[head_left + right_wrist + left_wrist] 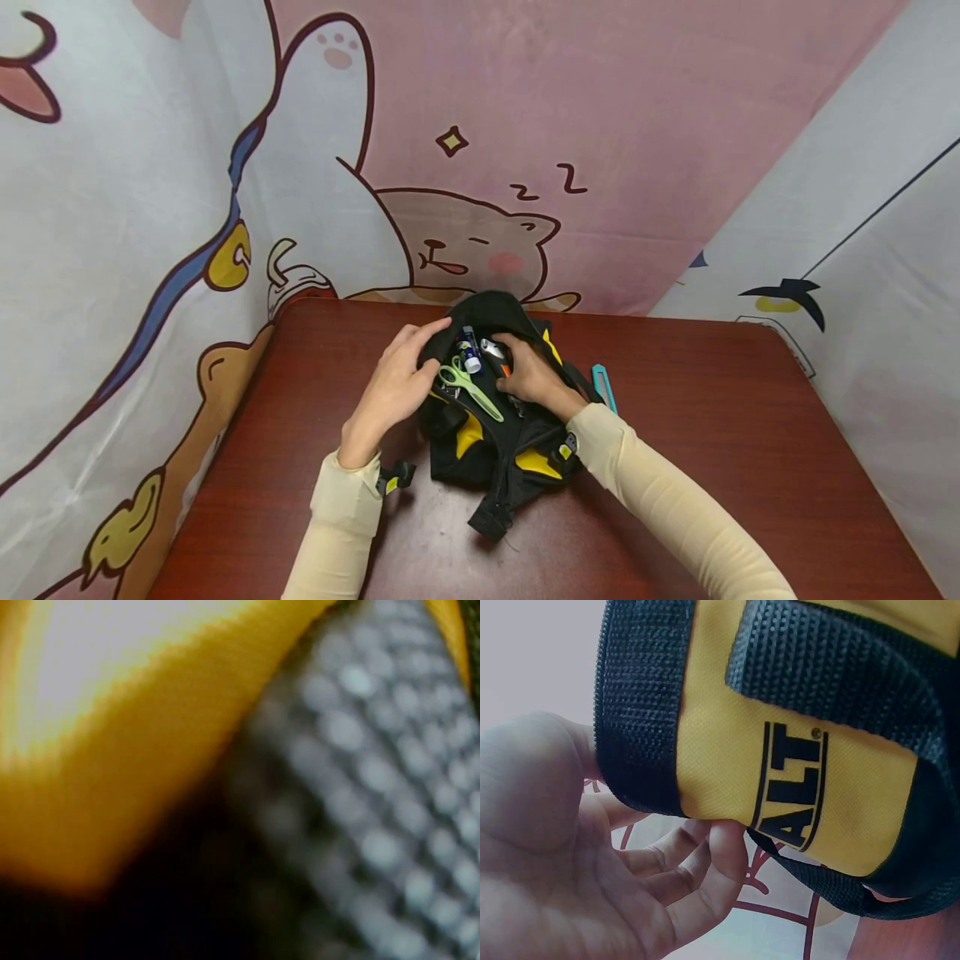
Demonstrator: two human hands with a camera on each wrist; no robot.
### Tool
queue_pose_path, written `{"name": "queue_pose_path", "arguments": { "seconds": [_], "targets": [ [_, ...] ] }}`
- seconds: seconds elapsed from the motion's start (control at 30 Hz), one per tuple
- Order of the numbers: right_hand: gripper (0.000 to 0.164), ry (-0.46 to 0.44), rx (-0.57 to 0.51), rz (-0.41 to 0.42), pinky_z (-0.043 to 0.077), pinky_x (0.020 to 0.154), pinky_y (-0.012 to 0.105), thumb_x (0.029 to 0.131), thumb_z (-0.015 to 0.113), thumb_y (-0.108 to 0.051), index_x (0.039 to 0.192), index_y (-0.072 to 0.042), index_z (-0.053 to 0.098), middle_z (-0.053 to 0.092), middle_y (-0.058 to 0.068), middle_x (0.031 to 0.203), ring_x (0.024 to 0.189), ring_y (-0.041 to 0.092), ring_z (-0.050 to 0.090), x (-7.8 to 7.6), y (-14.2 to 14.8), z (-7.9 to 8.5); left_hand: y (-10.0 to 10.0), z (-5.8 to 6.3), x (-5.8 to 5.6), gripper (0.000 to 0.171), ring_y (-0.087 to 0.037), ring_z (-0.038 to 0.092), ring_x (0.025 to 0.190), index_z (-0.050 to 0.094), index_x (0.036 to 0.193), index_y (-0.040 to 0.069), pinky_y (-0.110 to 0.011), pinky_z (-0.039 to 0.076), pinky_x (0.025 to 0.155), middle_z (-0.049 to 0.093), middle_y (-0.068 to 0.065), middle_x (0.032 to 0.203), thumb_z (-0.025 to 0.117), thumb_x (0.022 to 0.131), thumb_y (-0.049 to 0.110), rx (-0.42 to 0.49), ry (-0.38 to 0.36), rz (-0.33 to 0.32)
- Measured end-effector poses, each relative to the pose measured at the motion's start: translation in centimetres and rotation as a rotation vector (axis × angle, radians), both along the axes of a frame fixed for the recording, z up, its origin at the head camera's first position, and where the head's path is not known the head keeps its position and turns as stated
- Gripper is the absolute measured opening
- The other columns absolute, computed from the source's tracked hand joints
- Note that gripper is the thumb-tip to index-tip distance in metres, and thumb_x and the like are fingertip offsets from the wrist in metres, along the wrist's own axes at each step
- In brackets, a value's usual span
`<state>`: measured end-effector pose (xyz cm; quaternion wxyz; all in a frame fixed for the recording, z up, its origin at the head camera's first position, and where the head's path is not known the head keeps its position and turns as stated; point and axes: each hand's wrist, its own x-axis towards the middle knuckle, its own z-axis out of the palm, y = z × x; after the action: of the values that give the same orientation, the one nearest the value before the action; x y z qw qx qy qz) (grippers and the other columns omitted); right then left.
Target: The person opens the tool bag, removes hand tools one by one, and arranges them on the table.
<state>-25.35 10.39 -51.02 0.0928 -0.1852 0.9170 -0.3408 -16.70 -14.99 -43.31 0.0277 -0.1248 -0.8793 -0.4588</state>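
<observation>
A black and yellow tool bag stands open on the table. My left hand holds its left rim; in the left wrist view the fingers bend against the yellow side and the thumb passes behind the black edge. My right hand reaches into the bag, thumb and index finger on either side of a black-and-orange tool with a silvery head; I cannot tell whether it is gripped. Light green scissors and a dark blue tube with a white cap lie in the bag. Yellow fabric and black webbing fill the right wrist view, blurred.
A teal box cutter lies on the reddish-brown table, right of the bag beside my right forearm. A strap end trails toward the front. Behind and left hangs a cartoon-printed cloth.
</observation>
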Motion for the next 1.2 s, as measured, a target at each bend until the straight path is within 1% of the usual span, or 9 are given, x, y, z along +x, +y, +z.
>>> {"name": "queue_pose_path", "arguments": {
  "seconds": [0.1,0.27,0.4,0.57,0.83,1.03,1.13,1.2],
  "targets": [
    [0.084,0.007,0.0,0.01,0.055,0.085,0.045,0.085,0.088,0.001,0.161,-0.001,0.052,0.068,0.022,0.127,0.097,0.029,0.065,0.1,0.1,0.0,0.1,0.0,0.0,0.064,-0.035,0.056,0.114,0.055,0.165,0.017,-0.052,0.044,0.096,0.059,-0.016,0.144,0.056,0.103,0.006,0.002,-0.002,-0.001],
    [0.083,0.037,-0.003,0.024,0.057,0.088,0.047,0.085,0.09,0.0,0.16,-0.001,0.054,0.07,0.022,0.126,0.101,0.031,0.067,0.3,0.3,0.0,0.2,-0.1,0.1,0.064,-0.035,0.056,0.115,0.054,0.166,0.018,-0.052,0.044,0.097,0.058,-0.016,0.145,0.056,0.103,0.007,0.001,-0.005,-0.003],
    [0.083,0.088,0.012,0.024,0.059,0.089,0.049,0.084,0.091,-0.002,0.16,-0.004,0.056,0.071,0.022,0.124,0.104,0.034,0.069,0.7,0.2,0.4,0.3,-0.1,0.1,0.063,-0.035,0.056,0.115,0.054,0.166,0.018,-0.052,0.044,0.097,0.059,-0.015,0.145,0.056,0.103,0.007,0.003,-0.003,-0.003],
    [0.084,0.16,0.057,0.015,0.057,0.091,0.052,0.084,0.093,-0.005,0.16,-0.009,0.058,0.07,0.019,0.12,0.106,0.035,0.068,1.3,-0.2,1.5,0.4,-0.1,0.0,0.064,-0.035,0.056,0.115,0.053,0.166,0.019,-0.052,0.044,0.096,0.058,-0.015,0.146,0.056,0.104,0.006,-0.004,-0.004,-0.002],
    [0.083,0.225,0.098,-0.039,0.057,0.085,0.051,0.083,0.096,-0.01,0.159,-0.014,0.061,0.067,0.014,0.116,0.1,0.033,0.065,2.5,-0.8,3.4,0.2,0.0,-0.1,0.065,-0.035,0.057,0.115,0.054,0.166,0.018,-0.051,0.044,0.096,0.058,-0.016,0.144,0.056,0.102,0.007,-0.006,0.0,0.003],
    [0.085,0.261,0.062,-0.085,0.058,0.079,0.048,0.081,0.097,-0.01,0.158,-0.016,0.062,0.068,0.013,0.114,0.092,0.029,0.067,3.8,-0.9,5.0,0.0,0.1,-0.1,0.064,-0.036,0.057,0.117,0.054,0.166,0.017,-0.052,0.044,0.098,0.058,-0.017,0.144,0.055,0.103,0.008,-0.006,0.007,0.003],
    [0.084,0.272,0.027,-0.102,0.057,0.078,0.047,0.08,0.096,-0.009,0.157,-0.016,0.063,0.069,0.012,0.112,0.09,0.026,0.067,4.3,-0.8,5.6,0.0,0.1,-0.1,0.064,-0.036,0.057,0.117,0.054,0.166,0.017,-0.053,0.045,0.099,0.058,-0.017,0.143,0.055,0.103,0.008,-0.007,0.007,0.004],
    [0.084,0.272,0.004,-0.108,0.057,0.079,0.048,0.081,0.095,-0.009,0.157,-0.016,0.063,0.069,0.012,0.113,0.091,0.028,0.068,4.6,-0.7,6.0,0.0,0.1,-0.1,0.064,-0.037,0.057,0.117,0.054,0.166,0.017,-0.053,0.045,0.099,0.058,-0.017,0.143,0.055,0.103,0.008,-0.007,0.007,0.005]
  ]
}}
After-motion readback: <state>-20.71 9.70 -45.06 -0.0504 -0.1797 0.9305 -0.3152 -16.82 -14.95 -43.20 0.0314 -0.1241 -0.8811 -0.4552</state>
